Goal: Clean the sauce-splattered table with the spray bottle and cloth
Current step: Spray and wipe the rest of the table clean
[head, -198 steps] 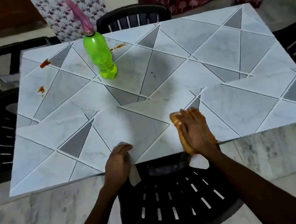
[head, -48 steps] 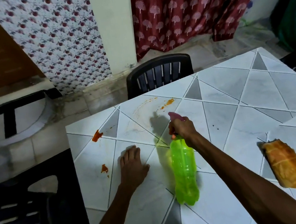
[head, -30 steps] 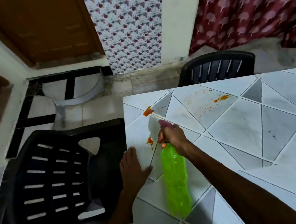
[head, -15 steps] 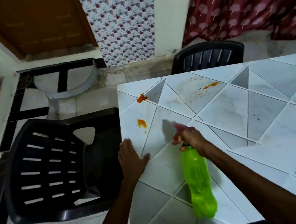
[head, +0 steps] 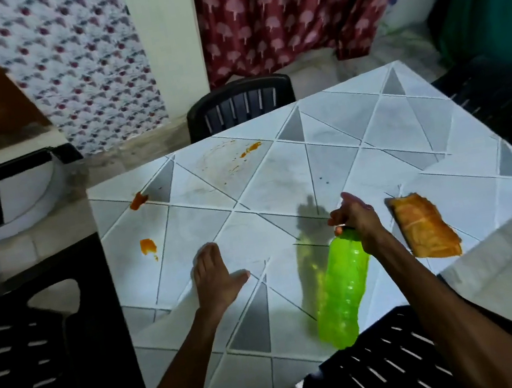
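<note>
spray bottle (head: 343, 290) top hidden, curtain (head: 268, 7) blurred

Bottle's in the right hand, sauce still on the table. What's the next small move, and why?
Probably stand the bottle down and take the cloth. The right hand grips the bottle's top, and it has drawn back from the sauce spots toward the cloth, which lies just right of that hand. The spots are unwiped; the left hand lies flat on the table.

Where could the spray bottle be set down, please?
Bare tabletop lies beyond the cloth toward the far right corner. Crowded: sauce spots along the left and far edges; left hand, spray bottle and right hand near the front.
</note>
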Tool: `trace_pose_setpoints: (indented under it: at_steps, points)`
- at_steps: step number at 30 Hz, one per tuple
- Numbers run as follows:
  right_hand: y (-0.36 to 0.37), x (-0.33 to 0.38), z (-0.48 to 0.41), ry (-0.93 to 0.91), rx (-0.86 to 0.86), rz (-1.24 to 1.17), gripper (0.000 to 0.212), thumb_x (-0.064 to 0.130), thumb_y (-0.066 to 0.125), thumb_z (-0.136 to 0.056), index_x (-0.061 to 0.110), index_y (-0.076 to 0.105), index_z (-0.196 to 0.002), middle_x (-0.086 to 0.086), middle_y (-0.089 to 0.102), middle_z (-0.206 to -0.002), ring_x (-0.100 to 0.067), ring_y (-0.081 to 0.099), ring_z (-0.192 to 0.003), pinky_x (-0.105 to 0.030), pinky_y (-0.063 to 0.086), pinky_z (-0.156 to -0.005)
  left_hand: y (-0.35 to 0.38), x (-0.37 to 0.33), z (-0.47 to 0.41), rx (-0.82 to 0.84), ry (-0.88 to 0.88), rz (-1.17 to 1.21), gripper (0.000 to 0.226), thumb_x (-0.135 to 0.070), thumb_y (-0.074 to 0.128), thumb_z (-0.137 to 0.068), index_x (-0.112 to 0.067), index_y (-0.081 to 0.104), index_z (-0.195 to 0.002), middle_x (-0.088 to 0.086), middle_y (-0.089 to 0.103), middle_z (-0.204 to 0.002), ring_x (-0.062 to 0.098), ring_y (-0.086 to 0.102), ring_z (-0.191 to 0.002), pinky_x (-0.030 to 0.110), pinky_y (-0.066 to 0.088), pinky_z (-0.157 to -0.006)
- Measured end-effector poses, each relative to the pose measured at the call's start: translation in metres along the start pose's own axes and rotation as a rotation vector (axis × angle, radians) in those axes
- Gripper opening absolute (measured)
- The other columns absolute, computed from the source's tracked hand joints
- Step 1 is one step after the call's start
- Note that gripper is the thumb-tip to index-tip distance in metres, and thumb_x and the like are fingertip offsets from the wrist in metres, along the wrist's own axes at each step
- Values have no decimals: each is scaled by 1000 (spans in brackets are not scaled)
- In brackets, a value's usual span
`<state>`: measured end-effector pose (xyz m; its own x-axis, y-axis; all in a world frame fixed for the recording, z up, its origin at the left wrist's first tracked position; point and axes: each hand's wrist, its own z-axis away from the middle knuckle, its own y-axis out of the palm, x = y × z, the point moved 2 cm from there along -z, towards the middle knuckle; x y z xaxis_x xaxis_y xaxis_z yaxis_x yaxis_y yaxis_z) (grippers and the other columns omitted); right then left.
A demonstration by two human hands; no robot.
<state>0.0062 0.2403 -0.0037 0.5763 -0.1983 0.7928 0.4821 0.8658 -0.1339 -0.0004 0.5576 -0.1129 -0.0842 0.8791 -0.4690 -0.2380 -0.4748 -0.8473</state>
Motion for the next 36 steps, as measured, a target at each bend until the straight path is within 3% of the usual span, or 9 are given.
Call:
trace_pose_setpoints:
  at_steps: [6,10,15,19,22,26,30,33,36]
  points:
    - [-41,-26,1,16,-30,9,55,3,49,-79,20,63,-129,-13,64,-71,-28,56,-55,-38,51,-62,22,-25,13,34,20,-36,112,-62,72,-70,-10,19,-154,10,20,-160,27,14,-149,43,17,-118]
    - [-36,-47,18,44,102,16,52,-6,52,-79,20,64,-123,-16,69,-80,-33,61,-72,-30,48,-48,30,-21,35,42,-26,-63,111,-65,68,-73,-10,17,-154,10,17,-162,28,14,-149,44,18,-118]
    - [-8,-78,61,49,221,133,40,4,50,-67,5,74,-100,-14,59,-60,-28,55,-51,-30,48,-53,30,-5,78,-14,-129,-44,116,-66,63,-64,-4,22,-153,16,25,-157,32,22,-145,46,23,-116]
    - [18,-103,100,52,414,170,31,3,47,-75,-6,70,-95,-20,60,-71,-22,55,-47,-28,46,-52,30,25,128,-104,-275,14,117,-66,67,-60,2,29,-148,23,36,-151,38,34,-138,50,30,-113]
    - [32,-116,123,14,413,201,25,-1,45,-81,1,68,-70,-19,61,-69,-20,54,-43,-26,45,-47,27,41,165,-183,-362,52,111,-65,68,-59,0,36,-143,22,42,-144,40,40,-134,52,35,-108]
    - [50,-128,154,31,492,290,20,13,52,-62,7,59,-44,-22,60,-61,-25,49,-43,-29,41,-51,29,65,205,-168,-421,53,120,-69,63,-61,-3,22,-152,19,27,-156,37,26,-143,50,26,-115]
    - [70,-141,174,13,596,303,33,14,55,-75,16,61,-43,-17,62,-71,-26,60,-60,-27,40,-46,29,80,223,-183,-442,113,126,-77,56,-58,-4,19,-153,17,21,-159,34,20,-147,48,22,-118]
    - [83,-152,187,-105,625,455,24,12,54,-77,9,66,-56,-11,64,-63,-25,55,-47,-30,50,-51,26,91,232,-205,-447,151,129,-81,48,-54,-3,21,-153,18,22,-158,35,22,-146,48,22,-118]
    - [94,-165,206,-111,661,570,22,10,53,-73,10,67,-56,-10,62,-56,-25,53,-40,-26,47,-49,23,110,245,-196,-434,167,129,-77,59,-57,-1,18,-153,21,21,-158,37,19,-147,49,22,-118]
